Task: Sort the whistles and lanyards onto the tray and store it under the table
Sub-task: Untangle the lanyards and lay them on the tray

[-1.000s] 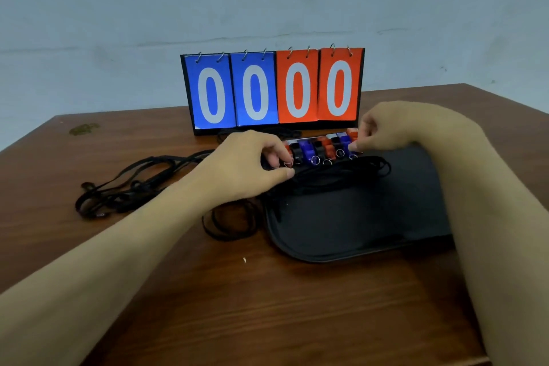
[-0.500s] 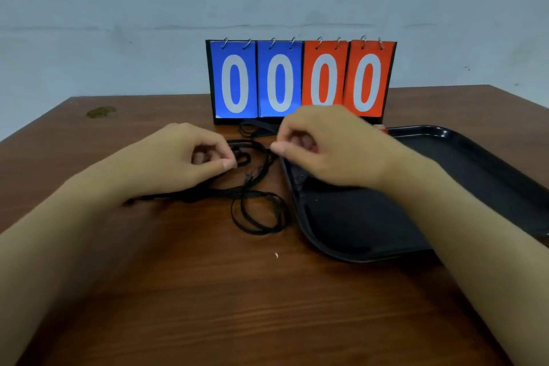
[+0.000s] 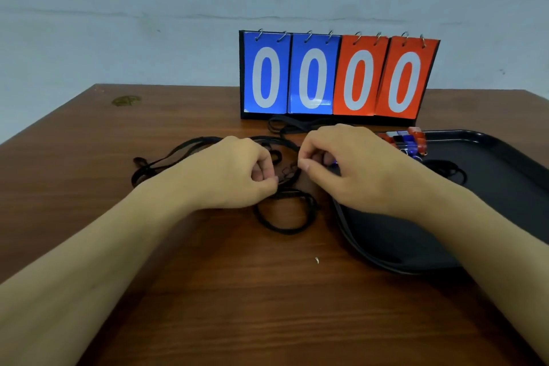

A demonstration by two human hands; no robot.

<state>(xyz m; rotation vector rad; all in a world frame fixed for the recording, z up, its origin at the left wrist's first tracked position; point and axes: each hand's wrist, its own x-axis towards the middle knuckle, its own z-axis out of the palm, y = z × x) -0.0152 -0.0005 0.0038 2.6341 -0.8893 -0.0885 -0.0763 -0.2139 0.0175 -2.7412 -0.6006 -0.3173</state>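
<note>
Your left hand (image 3: 237,172) and right hand (image 3: 341,163) both pinch the tangled black cord lanyards (image 3: 282,211) between their curled fingers, probably to separate them, just left of the black plastic tray (image 3: 505,187).

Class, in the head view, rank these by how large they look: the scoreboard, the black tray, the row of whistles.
1. black tray, though cut off by the frame and partly covered
2. scoreboard
3. row of whistles
</note>
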